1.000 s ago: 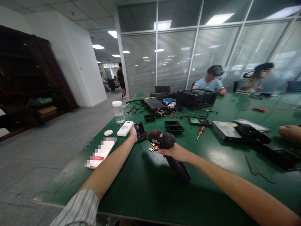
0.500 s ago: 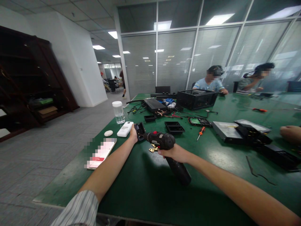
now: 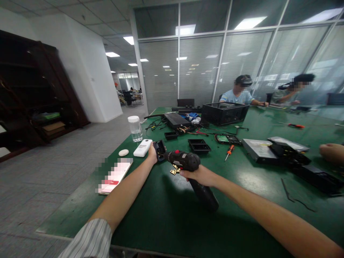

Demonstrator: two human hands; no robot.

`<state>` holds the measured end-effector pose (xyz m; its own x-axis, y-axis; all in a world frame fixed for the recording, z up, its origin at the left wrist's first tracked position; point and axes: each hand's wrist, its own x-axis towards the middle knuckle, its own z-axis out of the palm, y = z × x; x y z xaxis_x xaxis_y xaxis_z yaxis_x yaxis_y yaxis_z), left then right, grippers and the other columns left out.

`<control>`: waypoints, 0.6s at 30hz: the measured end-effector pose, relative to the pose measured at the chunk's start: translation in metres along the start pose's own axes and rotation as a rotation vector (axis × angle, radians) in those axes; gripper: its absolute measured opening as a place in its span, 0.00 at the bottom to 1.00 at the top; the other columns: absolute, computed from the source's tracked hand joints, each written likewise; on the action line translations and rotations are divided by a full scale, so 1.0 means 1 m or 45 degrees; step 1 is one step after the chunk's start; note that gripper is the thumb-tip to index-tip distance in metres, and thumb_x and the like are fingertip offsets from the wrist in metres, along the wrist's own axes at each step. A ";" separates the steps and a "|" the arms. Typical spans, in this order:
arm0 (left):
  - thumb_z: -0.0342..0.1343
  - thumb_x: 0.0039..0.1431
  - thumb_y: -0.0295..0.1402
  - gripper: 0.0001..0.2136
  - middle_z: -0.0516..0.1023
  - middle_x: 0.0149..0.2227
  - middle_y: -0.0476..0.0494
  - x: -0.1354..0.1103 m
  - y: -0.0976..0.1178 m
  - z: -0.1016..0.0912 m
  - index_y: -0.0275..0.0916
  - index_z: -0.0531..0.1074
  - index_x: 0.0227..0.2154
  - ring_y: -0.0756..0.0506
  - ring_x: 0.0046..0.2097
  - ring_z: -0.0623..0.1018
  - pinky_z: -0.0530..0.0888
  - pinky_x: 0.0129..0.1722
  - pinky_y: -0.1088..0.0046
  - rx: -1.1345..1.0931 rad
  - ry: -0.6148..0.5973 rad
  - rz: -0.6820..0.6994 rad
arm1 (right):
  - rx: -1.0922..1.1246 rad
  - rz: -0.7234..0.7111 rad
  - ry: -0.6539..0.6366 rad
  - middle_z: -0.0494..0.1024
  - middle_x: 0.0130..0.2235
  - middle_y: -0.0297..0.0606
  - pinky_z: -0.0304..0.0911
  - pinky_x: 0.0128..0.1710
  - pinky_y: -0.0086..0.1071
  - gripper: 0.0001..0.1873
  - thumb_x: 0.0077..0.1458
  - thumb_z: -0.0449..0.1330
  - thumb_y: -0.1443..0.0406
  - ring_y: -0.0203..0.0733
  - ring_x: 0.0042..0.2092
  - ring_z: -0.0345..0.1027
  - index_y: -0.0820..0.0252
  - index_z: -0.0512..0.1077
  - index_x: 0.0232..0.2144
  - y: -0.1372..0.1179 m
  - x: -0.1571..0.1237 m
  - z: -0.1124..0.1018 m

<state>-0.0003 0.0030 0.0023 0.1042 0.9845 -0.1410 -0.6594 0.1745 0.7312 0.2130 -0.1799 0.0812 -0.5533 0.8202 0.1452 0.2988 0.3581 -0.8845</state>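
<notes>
My right hand [image 3: 200, 175] is wrapped round the grip of a black cordless drill [image 3: 185, 160] with red buttons. The drill's nose points left, at a small black plastic box [image 3: 160, 150]. My left hand [image 3: 152, 153] grips that box by its left side, its open face tilted toward the drill. Whether the bit touches the box I cannot tell. Several small brass-coloured hinges [image 3: 174, 171] lie on the table beneath the drill, partly hidden by it. Beyond them rests another black tray [image 3: 199, 146] with compartments.
Left of the hands are a phone [image 3: 115, 177], a white device [image 3: 143, 148], a round white case [image 3: 123, 152] and a water jar [image 3: 135, 128]. An orange screwdriver [image 3: 229, 152], a disc drive [image 3: 259, 150] and a black computer case [image 3: 225, 113] lie rightward. Two people sit opposite; another person's hand [image 3: 332, 153] shows at right.
My hands, the drill and the box hold nearly the same place. Across the table, the person in light blue has stretched an arm to the right. A walker in the background has gone from view.
</notes>
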 end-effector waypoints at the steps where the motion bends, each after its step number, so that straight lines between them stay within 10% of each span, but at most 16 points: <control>1: 0.39 0.61 0.46 0.24 0.76 0.24 0.38 -0.001 0.000 0.001 0.31 0.73 0.36 0.41 0.25 0.78 0.75 0.25 0.65 -0.002 0.003 -0.002 | 0.005 -0.011 0.000 0.68 0.28 0.32 0.61 0.36 0.33 0.19 0.54 0.60 0.53 0.38 0.33 0.61 0.62 0.70 0.41 0.000 0.000 0.000; 18: 0.41 0.60 0.46 0.21 0.75 0.23 0.41 -0.001 0.000 0.002 0.33 0.72 0.34 0.42 0.25 0.77 0.74 0.24 0.66 -0.036 0.044 -0.010 | 0.049 0.057 0.023 0.65 0.25 0.29 0.56 0.29 0.30 0.15 0.52 0.61 0.56 0.34 0.27 0.56 0.61 0.68 0.35 0.002 0.000 0.001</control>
<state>0.0012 0.0025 0.0039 0.0840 0.9819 -0.1697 -0.6795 0.1810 0.7110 0.2127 -0.1801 0.0792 -0.5261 0.8429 0.1128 0.2924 0.3039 -0.9067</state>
